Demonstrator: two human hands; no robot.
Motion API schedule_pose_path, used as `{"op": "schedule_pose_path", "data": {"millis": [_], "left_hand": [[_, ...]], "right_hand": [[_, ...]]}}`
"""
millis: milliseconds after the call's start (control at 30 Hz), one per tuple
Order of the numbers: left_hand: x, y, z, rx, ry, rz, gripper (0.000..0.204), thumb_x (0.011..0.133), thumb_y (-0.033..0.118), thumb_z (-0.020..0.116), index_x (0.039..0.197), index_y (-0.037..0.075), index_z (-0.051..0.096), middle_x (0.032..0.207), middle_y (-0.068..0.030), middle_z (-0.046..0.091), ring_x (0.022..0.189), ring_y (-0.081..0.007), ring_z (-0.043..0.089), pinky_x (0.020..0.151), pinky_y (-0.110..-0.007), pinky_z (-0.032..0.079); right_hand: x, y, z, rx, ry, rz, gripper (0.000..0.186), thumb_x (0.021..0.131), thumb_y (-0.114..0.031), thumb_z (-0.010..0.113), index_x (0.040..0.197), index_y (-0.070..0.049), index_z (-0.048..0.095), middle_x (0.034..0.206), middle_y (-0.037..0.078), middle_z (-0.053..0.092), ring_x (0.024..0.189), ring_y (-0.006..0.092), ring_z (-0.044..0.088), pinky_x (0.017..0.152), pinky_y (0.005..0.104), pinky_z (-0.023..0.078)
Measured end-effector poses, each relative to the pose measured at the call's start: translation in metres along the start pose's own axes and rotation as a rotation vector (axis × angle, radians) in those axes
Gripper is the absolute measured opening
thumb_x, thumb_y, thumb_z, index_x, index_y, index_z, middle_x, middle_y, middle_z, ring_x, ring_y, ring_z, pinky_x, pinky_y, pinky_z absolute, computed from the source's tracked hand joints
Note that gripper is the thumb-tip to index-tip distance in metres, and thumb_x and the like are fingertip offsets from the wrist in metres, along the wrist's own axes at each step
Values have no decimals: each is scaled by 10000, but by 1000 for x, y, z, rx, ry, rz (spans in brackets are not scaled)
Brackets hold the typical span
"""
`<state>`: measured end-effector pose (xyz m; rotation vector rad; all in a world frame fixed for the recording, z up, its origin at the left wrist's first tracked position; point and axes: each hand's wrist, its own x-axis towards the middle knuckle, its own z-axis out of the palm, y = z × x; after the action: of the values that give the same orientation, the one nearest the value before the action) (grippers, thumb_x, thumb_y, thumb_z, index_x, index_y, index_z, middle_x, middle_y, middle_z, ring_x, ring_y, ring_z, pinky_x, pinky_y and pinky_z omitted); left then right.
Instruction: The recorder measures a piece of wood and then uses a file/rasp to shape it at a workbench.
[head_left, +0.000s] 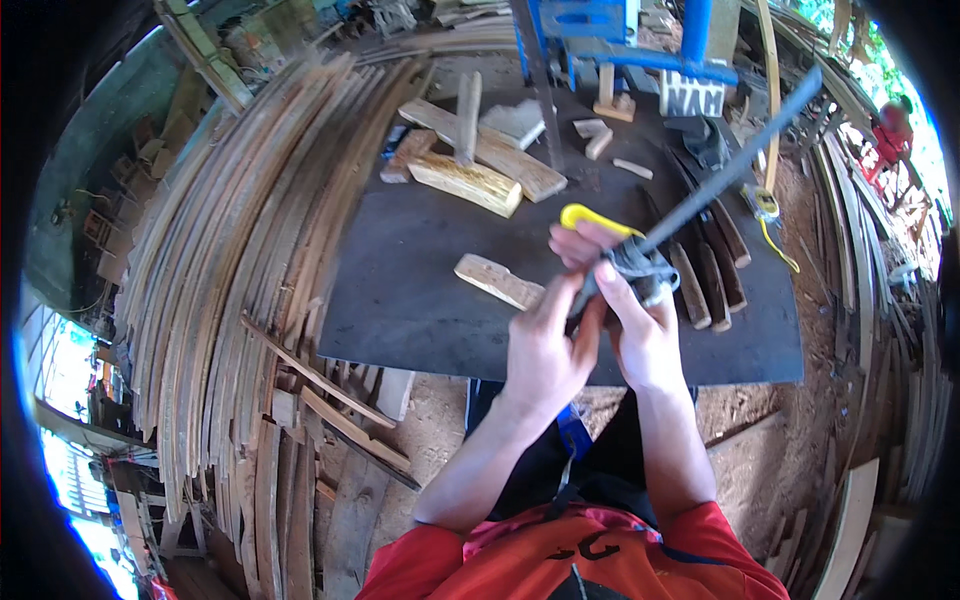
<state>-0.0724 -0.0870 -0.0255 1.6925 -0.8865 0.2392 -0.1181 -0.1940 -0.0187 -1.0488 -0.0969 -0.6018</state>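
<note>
Both my hands are raised over the near part of the dark tabletop (400, 320), close together on one tool. It looks like a bar clamp (735, 170), with a long grey bar slanting up to the far right, a dark grey body and a yellow handle. My left hand (550, 350) is closed at the lower end of the body. My right hand (640, 335) grips the body from the right, thumb on top. Fingers partly hide the mechanism. A short wooden piece (490, 280) lies on the table just left of my hands.
Wooden blocks (465, 185) lie at the far left of the table. Several dark wooden-handled tools (715, 270) and a tape measure (762, 203) lie to the right. A blue metal frame (600, 50) stands behind. Long planks (240, 220) are stacked left. Someone in red (890, 140) is far right.
</note>
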Motion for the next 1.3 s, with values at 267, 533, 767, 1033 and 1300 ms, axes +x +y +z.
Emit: {"op": "schedule_pose_path", "data": {"millis": [267,533,767,1033,1300], "left_hand": [[11,-59,-88,400,1,-32,262,968,187,730,1176,30,708,1151,-159,723,1111,-326,670,984,-419,508],[-11,-57,-78,464,-154,115,135,906,133,764,1004,49,725,1071,-121,718,1001,-340,686,883,-439,553],[-24,-57,-51,456,-163,92,179,900,128,785,1066,71,750,1191,-127,701,1087,-348,678,949,-428,541],[-19,-77,-81,586,-227,79,287,924,204,770,1184,86,741,1282,-138,667,1173,-366,658,991,-470,520],[-31,-69,-70,684,-311,22,421,905,288,789,1281,119,702,1426,-179,550,1279,-377,597,1102,-518,446]], "right_hand": [[13,-47,-63,-195,121,-31,190,1083,-143,547,1123,25,624,729,-19,523,615,81,463,567,247,364],[-39,-41,-96,-1313,-65,80,195,959,-128,665,951,67,645,807,185,637,736,309,644,709,396,505],[-28,-20,-94,-1750,-527,-521,266,891,-42,738,1097,68,610,1102,219,634,728,282,589,671,386,494],[-15,4,-71,-1475,-465,-82,354,962,-79,678,1254,93,574,817,195,648,712,320,676,671,425,553],[-15,-3,-58,-1724,-592,112,217,987,-138,586,1101,44,549,728,172,679,665,374,696,656,471,569]]}}
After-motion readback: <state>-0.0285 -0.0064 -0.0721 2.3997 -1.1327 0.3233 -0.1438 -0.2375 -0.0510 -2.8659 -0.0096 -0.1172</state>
